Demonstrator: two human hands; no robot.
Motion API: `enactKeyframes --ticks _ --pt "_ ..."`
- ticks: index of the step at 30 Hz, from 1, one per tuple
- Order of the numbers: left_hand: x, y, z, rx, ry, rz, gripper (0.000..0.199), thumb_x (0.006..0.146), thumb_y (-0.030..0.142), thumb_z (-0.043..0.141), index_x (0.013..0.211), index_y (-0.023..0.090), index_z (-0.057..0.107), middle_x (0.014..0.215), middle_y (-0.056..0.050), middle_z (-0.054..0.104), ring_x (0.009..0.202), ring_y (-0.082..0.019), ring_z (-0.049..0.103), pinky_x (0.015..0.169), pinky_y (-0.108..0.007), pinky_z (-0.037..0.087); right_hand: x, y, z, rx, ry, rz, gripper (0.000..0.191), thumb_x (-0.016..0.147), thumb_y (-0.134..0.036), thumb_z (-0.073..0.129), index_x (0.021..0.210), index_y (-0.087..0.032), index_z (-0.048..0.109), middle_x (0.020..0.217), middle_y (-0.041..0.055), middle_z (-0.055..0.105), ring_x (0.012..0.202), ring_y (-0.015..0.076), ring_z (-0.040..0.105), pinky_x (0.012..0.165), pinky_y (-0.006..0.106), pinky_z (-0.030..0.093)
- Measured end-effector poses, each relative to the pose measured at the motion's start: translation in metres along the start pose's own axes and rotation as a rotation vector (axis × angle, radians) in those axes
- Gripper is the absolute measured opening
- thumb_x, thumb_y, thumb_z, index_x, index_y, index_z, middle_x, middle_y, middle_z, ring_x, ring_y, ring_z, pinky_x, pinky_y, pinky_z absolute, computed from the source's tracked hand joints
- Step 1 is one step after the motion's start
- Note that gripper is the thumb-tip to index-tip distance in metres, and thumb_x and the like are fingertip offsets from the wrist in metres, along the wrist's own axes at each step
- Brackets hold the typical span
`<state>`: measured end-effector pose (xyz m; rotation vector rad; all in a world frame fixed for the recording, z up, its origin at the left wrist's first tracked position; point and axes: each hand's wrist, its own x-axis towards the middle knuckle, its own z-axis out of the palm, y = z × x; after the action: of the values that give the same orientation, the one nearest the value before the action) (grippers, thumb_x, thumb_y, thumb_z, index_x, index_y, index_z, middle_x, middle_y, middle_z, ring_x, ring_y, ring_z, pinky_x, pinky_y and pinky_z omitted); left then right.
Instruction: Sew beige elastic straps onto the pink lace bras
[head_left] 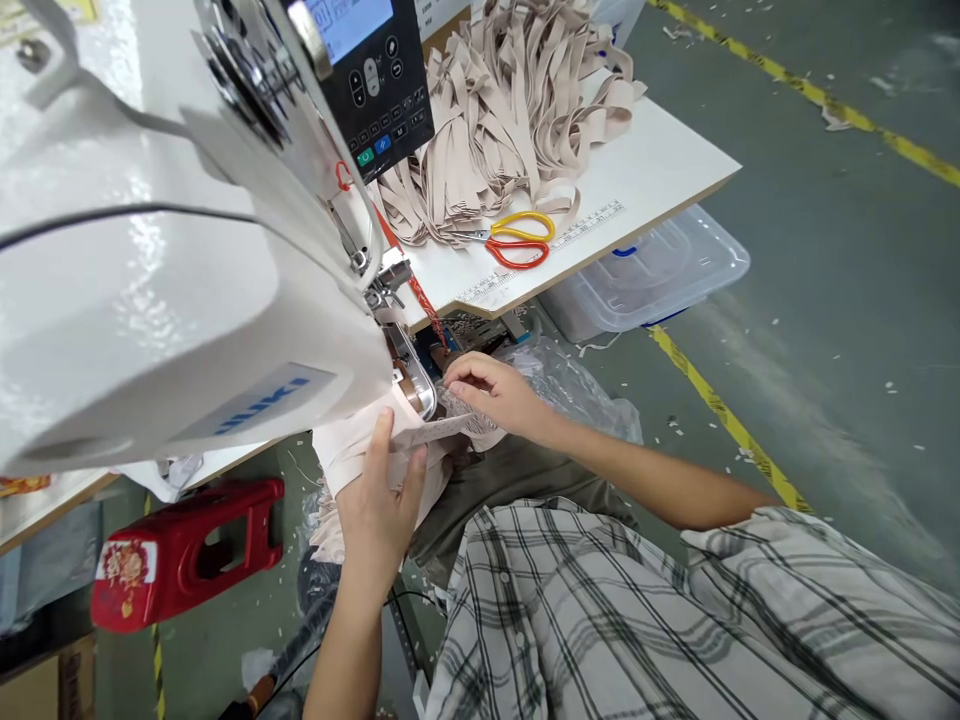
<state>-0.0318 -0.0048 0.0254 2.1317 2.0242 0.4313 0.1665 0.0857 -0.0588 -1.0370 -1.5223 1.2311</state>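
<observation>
Green flooring (840,270) lay below as pale fabric (337,445) sat at the sewing machine (150,320), apparently partly positioned with loose folds hanging free, my left grip (377,505) open against it, and I could not tell whether my right grip (510,397) held its edge.

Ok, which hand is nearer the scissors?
The right hand, the one with curled fingers. The left hand, spread on the pale cloth, lies farther from the scissors.
</observation>
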Motion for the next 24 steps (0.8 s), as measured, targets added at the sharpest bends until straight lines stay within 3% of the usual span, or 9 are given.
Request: enactKeyframes --ticks 5,8,11,14,18,21,24 --pt "0.000 0.000 0.001 -0.006 -0.022 -0.052 0.059 0.096 0.046 0.056 0.147 0.019 0.047 0.109 -0.012 0.076 0.064 -0.017 0.070 0.058 -0.026 0.049 0.003 -0.013 0.008 0.049 -0.024 -0.015 0.016 0.093 -0.035 0.059 0.093 -0.020 0.063 0.098 0.0040 0.064 0.089 0.0158 0.060 0.080 0.031 0.048" --pt "-0.003 0.000 0.005 -0.001 0.021 -0.057 0.072 0.094 0.048 0.058 0.154 0.018 0.033 0.130 -0.019 0.067 0.088 -0.026 0.074 0.070 -0.032 0.057 0.000 -0.021 0.014 0.099 0.003 -0.001 0.023 0.090 -0.041 0.064 0.097 -0.020 0.059 0.096 0.0027 0.061 0.086 0.0150 0.059 0.080 0.030 0.048" --pt "-0.016 0.008 0.015 0.004 0.082 0.019 0.088 0.092 0.048 0.061 0.160 0.015 0.015 0.147 -0.024 0.051 0.116 -0.033 0.067 0.084 -0.039 0.059 -0.012 -0.028 0.019 0.122 0.021 0.020 0.035 0.085 -0.046 0.070 0.104 -0.020 0.057 0.101 0.0035 0.062 0.090 0.0166 0.060 0.084 0.031 0.048" --pt "-0.037 0.022 0.032 -0.003 0.097 0.146 0.096 0.092 0.043 0.063 0.161 0.013 0.003 0.152 -0.027 0.044 0.128 -0.034 0.059 0.093 -0.040 0.058 -0.029 -0.031 0.022 0.142 -0.024 0.082 0.034 0.085 -0.046 0.070 0.106 -0.021 0.059 0.101 0.0035 0.064 0.092 0.0175 0.061 0.083 0.031 0.049" --pt "-0.062 0.043 0.051 -0.060 0.057 0.215 0.101 0.090 0.040 0.066 0.161 0.011 0.001 0.156 -0.028 0.038 0.137 -0.039 0.050 0.100 -0.046 0.056 -0.045 -0.032 0.017 0.219 -0.041 0.161 0.023 0.094 -0.040 0.060 0.106 -0.022 0.066 0.102 0.0030 0.069 0.094 0.0167 0.063 0.084 0.030 0.049" --pt "-0.067 0.049 0.054 -0.219 -0.073 0.203 0.096 0.092 0.040 0.063 0.160 0.012 0.002 0.149 -0.027 0.047 0.129 -0.037 0.059 0.090 -0.045 0.061 -0.048 -0.033 0.009 0.295 -0.056 0.177 0.023 0.094 -0.037 0.060 0.105 -0.020 0.070 0.104 0.0030 0.071 0.095 0.0166 0.064 0.085 0.030 0.049" --pt "-0.063 0.044 0.045 -0.437 -0.242 0.202 0.078 0.095 0.035 0.060 0.158 0.016 0.017 0.115 -0.015 0.074 0.097 -0.025 0.075 0.077 -0.036 0.063 -0.048 -0.035 -0.003 0.231 -0.055 0.177 0.020 0.091 -0.035 0.062 0.098 -0.019 0.072 0.094 0.0021 0.071 0.087 0.0155 0.064 0.079 0.028 0.049"
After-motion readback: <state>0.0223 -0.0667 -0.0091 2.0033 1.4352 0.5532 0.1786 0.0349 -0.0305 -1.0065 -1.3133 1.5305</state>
